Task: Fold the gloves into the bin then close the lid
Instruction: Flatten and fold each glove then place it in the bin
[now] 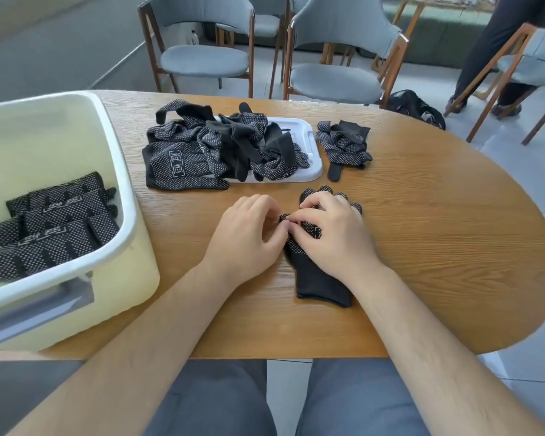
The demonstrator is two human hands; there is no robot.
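A black dotted glove (320,278) lies flat on the wooden table (438,231), fingers pointing away from me. My right hand (331,231) rests on its palm and pinches its thumb edge. My left hand (249,234) is beside it, fingers curled, pinching the same thumb part. A pale yellow bin (120,171) with a white rim stands at the left and holds three folded gloves (54,228). A heap of loose gloves (221,146) lies across the white lid (312,152) behind my hands.
Another small bunch of gloves (345,143) lies to the right of the lid. Grey chairs (337,58) stand behind the table, with a black bag (416,107) on the floor. A person's legs (497,51) are at the far right.
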